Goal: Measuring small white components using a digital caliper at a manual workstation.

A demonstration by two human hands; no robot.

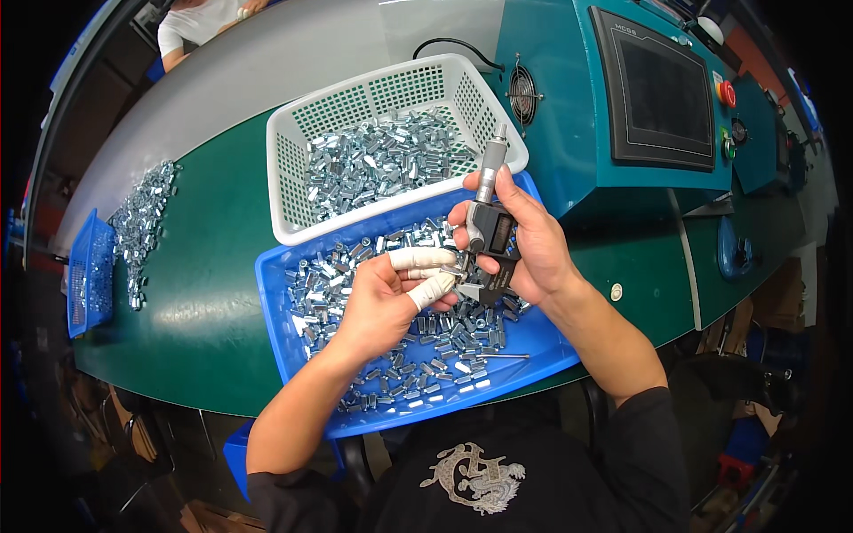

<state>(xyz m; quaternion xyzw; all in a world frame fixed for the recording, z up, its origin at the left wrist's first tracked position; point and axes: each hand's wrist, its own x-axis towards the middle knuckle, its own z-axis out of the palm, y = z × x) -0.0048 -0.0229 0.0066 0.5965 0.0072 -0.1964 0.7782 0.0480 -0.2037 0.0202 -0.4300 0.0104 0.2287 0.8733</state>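
“Micrometer (491, 222): where is it, and who has it?”

“Over the blue bin (551, 342), its barrel slanting up toward the white basket (275, 178). The right hand (538, 244) grasps it, fingers curled round the body, thumb along the barrel.”

“And the left hand (378, 306)?”

“Its white-capped fingers (418, 258) and thumb are drawn together at the micrometer's lower end. That spot is mostly covered, so I cannot tell whether they grip anything.”

“What is in the bin?”

“Loose silvery parts (444, 355), short and many of them lying on their sides, spread over much of its floor. A thin rod (504, 356) lies near them, and the right end shows bare blue.”

“And the basket?”

“It has lattice walls, and its near edge meets the bin's far side. Similar parts are heaped in it, with a little of its floor showing at the right.”

“Any more off to the left?”

“A small blue basket (91, 315) on the green table (213, 266). Parts show through its lattice, and a long loose pile (142, 226) lies just beside it.”
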